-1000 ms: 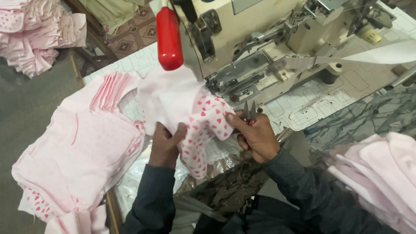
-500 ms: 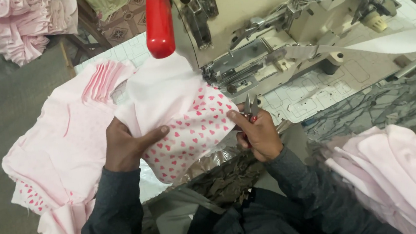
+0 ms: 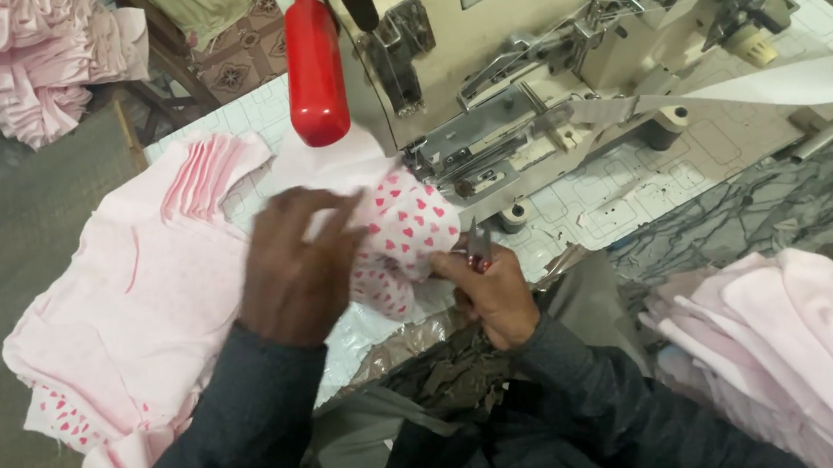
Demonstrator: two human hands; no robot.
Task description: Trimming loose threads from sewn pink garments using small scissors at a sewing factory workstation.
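A cream sewing machine [image 3: 540,42] stands on the quilted table [image 3: 633,185], a red bottle [image 3: 316,70] at its left end. Pink stacks lie left [image 3: 130,289] and right [image 3: 807,330]. The heart-print cloth [image 3: 401,230] sits bunched just before the machine's foot. The left hand [image 3: 294,270] arches over it, palm down, fingers spread on the fabric. The right hand [image 3: 492,293] grips small snips [image 3: 479,244], fingers curled, touching the cloth's right edge.
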